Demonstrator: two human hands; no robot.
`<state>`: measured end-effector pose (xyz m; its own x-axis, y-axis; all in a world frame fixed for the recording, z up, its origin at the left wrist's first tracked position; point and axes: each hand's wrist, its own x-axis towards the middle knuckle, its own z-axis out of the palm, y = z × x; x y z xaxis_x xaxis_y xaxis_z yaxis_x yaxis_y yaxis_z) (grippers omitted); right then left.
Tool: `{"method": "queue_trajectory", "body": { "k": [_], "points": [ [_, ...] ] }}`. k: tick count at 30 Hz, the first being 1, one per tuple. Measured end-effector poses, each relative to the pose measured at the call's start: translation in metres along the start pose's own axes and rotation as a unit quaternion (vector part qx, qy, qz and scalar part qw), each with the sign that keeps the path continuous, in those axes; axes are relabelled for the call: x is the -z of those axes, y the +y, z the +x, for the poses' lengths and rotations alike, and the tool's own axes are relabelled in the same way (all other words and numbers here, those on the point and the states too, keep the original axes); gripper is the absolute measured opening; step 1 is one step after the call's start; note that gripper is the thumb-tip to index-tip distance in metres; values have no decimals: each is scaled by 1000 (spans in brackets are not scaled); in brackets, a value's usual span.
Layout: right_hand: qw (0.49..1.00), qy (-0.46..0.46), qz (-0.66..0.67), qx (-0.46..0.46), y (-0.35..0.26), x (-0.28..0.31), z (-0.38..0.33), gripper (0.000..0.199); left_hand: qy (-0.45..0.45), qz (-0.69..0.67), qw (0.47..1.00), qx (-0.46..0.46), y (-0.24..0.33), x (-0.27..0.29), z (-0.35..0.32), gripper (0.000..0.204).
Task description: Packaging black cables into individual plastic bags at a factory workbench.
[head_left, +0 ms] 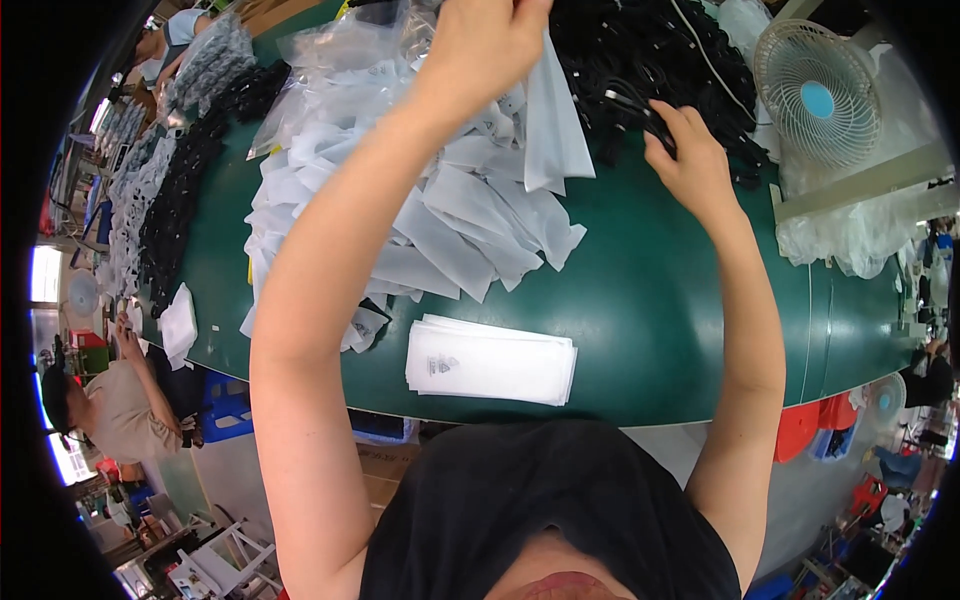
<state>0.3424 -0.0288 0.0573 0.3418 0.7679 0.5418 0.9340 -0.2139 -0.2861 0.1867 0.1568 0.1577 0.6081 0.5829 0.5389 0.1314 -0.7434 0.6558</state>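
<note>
At the far edge of the table, my left hand (490, 45) is closed, and a long frosted plastic bag (555, 135) hangs down from its fingers. Its fingertips are partly cut off by the top of the picture. My right hand (695, 160) pinches a bundled black cable (655, 125) between thumb and fingers, at the near side of a heap of black cables (690, 60). Under my left forearm spreads a big loose pile of filled frosted bags (450, 225). A neat stack of flat white bags (490, 362) lies near the table's front edge.
A fan (818, 95) stands at the far right, beside a metal bar (860, 190) and clear plastic sheeting (845, 235). The green table (650, 300) curves round in front of me. To the left, a co-worker (120, 400) sits near more cables (175, 210). Red stools (797, 430) stand right.
</note>
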Motion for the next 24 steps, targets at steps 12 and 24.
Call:
{"method": "queue_trajectory", "body": {
  "k": [12,24],
  "points": [
    [981,-74,165,-74,-32,49,-143,35,13,-170,983,61,-25,19,-76,21],
    [949,-66,274,-140,-83,42,-215,32,-262,32,962,-77,-13,-6,-294,16]
  ]
}}
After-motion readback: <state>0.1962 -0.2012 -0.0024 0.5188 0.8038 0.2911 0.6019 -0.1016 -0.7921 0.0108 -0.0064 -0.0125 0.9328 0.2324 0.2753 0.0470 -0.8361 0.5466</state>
